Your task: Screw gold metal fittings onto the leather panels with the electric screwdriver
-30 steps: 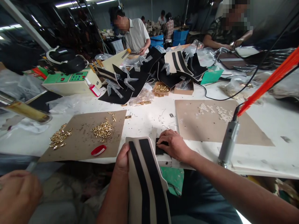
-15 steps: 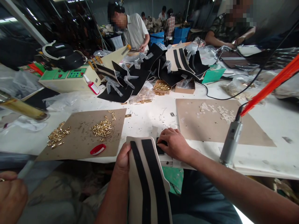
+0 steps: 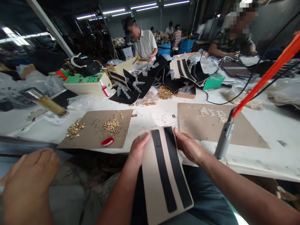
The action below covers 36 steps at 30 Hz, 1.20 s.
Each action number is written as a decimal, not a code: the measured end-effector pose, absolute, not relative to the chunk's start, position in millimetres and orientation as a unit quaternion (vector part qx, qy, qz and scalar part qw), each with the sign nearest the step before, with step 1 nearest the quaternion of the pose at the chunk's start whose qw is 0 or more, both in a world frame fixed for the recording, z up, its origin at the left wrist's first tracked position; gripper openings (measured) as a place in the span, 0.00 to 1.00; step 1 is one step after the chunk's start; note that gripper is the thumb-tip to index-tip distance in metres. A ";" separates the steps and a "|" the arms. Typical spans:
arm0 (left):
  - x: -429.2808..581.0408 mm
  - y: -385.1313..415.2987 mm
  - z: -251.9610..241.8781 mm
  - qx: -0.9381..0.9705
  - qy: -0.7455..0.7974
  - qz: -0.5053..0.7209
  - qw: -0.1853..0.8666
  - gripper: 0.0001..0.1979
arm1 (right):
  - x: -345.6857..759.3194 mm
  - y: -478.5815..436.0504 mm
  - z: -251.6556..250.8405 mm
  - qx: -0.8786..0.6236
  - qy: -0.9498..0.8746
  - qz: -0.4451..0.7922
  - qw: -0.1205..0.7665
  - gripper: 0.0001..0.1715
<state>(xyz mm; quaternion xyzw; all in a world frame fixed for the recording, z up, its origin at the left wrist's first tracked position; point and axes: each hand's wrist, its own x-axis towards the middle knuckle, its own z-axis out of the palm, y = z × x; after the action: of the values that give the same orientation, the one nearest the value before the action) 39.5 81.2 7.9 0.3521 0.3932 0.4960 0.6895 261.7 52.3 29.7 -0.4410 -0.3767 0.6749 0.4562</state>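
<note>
I hold a beige panel (image 3: 169,165) with two long black stripes, tilted over my lap at the table's front edge. A small black rectangular piece (image 3: 157,142) lies on the upper part of its left stripe. My left hand (image 3: 138,149) is closed around the panel's upper left edge, its thumb on the face. At the upper right edge, my right hand (image 3: 187,145) grips the panel with its thumb near the corner; its other fingers are partly hidden behind.
Gold metal fittings (image 3: 111,125) and a red ring (image 3: 107,142) lie on the left brown sheet (image 3: 93,114). Small clear pieces (image 3: 220,115) lie on the right one. A grey cylindrical tool (image 3: 224,140) hangs at right. Another person's hand (image 3: 31,175) is at lower left.
My right hand has left the small black block on the table and now holds the panel's right edge. The panel has moved up and right and turned. A co-worker's hand has come further into view.
</note>
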 end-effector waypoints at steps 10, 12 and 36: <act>39.7 28.1 -15.3 0.466 0.544 0.423 0.555 0.25 | 248.6 -2.3 -8.9 -0.455 -0.298 0.730 0.415 0.26; 37.6 18.9 -20.4 0.493 0.555 0.400 0.538 0.23 | 247.1 -8.4 -10.4 -0.508 -0.383 0.659 0.401 0.20; 52.4 112.7 -15.5 0.575 0.591 0.345 0.448 0.12 | 232.9 87.0 -17.5 -0.739 -0.619 0.187 0.191 0.19</act>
<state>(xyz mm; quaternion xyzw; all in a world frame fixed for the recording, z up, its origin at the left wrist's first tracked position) 52.4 112.7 -15.5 0.5751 0.5914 0.3448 0.4480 232.9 87.0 -17.5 -0.7386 -0.6190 0.1868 0.1909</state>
